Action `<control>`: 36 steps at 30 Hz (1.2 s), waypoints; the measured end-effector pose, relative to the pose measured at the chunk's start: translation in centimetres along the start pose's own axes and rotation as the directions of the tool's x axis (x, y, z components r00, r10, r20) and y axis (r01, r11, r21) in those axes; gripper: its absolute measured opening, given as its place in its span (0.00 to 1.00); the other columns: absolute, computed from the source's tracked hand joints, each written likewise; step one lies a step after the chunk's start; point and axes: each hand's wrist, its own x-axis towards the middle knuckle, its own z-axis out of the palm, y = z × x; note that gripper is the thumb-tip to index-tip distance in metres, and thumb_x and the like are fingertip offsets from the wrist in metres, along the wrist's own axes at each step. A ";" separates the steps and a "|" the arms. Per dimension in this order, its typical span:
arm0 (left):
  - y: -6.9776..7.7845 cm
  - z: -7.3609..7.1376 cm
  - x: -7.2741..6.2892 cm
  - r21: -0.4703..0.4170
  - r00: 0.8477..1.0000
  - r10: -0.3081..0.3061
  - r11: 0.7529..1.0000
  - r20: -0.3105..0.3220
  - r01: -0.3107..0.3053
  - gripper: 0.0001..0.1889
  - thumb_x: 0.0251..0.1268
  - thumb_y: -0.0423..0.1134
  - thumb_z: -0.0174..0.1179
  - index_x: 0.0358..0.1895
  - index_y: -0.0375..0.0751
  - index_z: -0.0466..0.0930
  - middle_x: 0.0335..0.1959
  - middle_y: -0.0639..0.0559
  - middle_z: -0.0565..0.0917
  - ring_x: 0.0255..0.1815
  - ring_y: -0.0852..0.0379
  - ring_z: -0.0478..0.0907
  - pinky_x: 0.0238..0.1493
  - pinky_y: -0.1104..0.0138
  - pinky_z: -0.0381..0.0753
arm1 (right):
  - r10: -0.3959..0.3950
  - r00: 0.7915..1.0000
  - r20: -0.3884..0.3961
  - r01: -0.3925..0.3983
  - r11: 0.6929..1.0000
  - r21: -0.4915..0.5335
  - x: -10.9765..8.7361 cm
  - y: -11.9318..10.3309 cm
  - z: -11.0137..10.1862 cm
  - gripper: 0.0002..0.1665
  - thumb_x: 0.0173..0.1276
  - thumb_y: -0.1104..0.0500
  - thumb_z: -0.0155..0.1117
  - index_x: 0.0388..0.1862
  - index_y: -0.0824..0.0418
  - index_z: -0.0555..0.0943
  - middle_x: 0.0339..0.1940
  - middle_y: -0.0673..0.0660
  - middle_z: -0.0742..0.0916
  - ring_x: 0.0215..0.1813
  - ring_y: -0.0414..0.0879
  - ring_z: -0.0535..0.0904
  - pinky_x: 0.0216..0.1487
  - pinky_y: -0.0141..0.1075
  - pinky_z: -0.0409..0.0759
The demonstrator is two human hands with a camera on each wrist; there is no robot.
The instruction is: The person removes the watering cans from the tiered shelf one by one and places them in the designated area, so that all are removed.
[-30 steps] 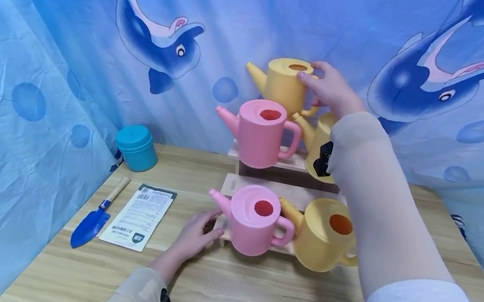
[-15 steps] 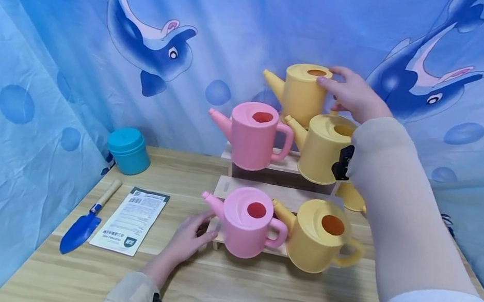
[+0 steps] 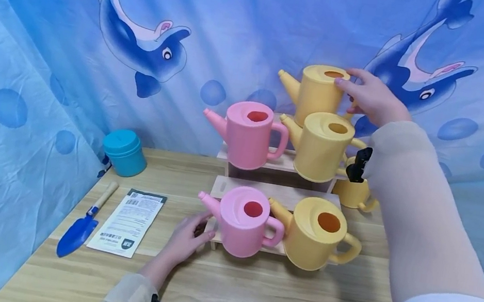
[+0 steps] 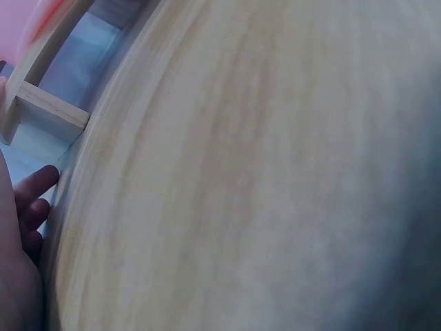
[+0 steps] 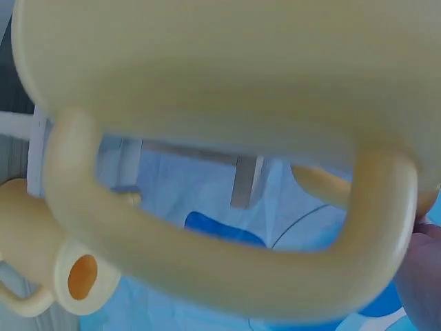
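Observation:
My right hand [image 3: 374, 98] pinches the upper right side of a yellow watering can [image 3: 318, 94] at the top of the stepped wooden rack [image 3: 273, 195]. Its thumb lies at the can's top rim, and its base is hidden behind another yellow watering can [image 3: 321, 150]. That front can's handle [image 5: 227, 255] fills much of the right wrist view. At the rack's lower left end, my left hand [image 3: 186, 236] holds the bottom step, beside a light pink watering can [image 3: 242, 224]. Several of its fingers [image 4: 38, 186] are curled below the rack's end in the left wrist view.
A pink watering can [image 3: 248, 136] stands on the middle level and a yellow one [image 3: 316, 235] on the bottom step. Another yellow can [image 3: 351, 191] sits behind the rack's right side. A teal canister [image 3: 124, 151], blue trowel [image 3: 79, 233] and seed packet [image 3: 128, 222] lie left.
My right hand has moved the top yellow watering can to the right, from behind the pink can to behind the yellow one. The left hand stays at the rack, and the head view has shifted slightly.

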 end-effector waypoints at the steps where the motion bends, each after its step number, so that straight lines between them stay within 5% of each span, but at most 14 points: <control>1: 0.0 0.0 0.0 0.001 1.000 0.001 1.000 -0.002 -0.001 0.32 0.61 0.58 0.57 0.67 0.52 0.66 0.62 0.51 0.73 0.62 0.46 0.65 0.61 0.44 0.59 | -0.001 1.000 -0.006 0.000 1.000 -0.004 -0.1 0.2 -0.2 0.52 0.60 0.28 0.48 0.76 0.40 0.39 0.71 0.59 0.58 0.62 0.57 0.60 0.63 0.51 0.63; 14: 0.1 -0.3 0.0 0.013 1.000 -0.012 1.000 -0.009 0.012 0.31 0.62 0.57 0.57 0.67 0.51 0.66 0.60 0.47 0.75 0.60 0.45 0.67 0.61 0.45 0.59 | -0.012 0.999 -0.029 0.013 1.000 0.019 -1.1 1.9 -2.4 0.54 0.59 0.29 0.50 0.77 0.44 0.39 0.41 0.59 0.65 0.36 0.50 0.64 0.36 0.35 0.72; 19: 0.0 -0.3 0.0 0.014 1.000 -0.011 1.000 -0.012 0.011 0.30 0.62 0.56 0.56 0.67 0.50 0.67 0.59 0.47 0.76 0.60 0.45 0.67 0.61 0.45 0.60 | 0.008 0.999 -0.053 -0.007 1.000 0.022 -1.0 2.3 -2.7 0.55 0.57 0.27 0.50 0.76 0.42 0.40 0.43 0.59 0.66 0.36 0.49 0.64 0.37 0.36 0.71; 26: 0.1 -0.1 -0.1 0.010 1.000 -0.018 1.000 -0.006 0.018 0.31 0.62 0.57 0.56 0.67 0.50 0.66 0.59 0.47 0.76 0.60 0.45 0.67 0.60 0.44 0.60 | 0.048 0.998 -0.037 -0.043 0.990 0.137 -1.1 2.4 -2.6 0.55 0.55 0.28 0.53 0.76 0.39 0.41 0.51 0.56 0.66 0.47 0.48 0.66 0.52 0.41 0.75; 36: 0.2 0.0 -0.1 0.004 1.000 -0.002 1.000 -0.009 0.002 0.30 0.62 0.55 0.57 0.66 0.50 0.67 0.57 0.47 0.77 0.58 0.45 0.68 0.59 0.45 0.62 | 0.054 0.994 -0.099 -0.044 0.993 0.108 -1.6 3.4 -2.9 0.55 0.54 0.27 0.52 0.76 0.38 0.41 0.38 0.55 0.68 0.38 0.46 0.66 0.40 0.38 0.71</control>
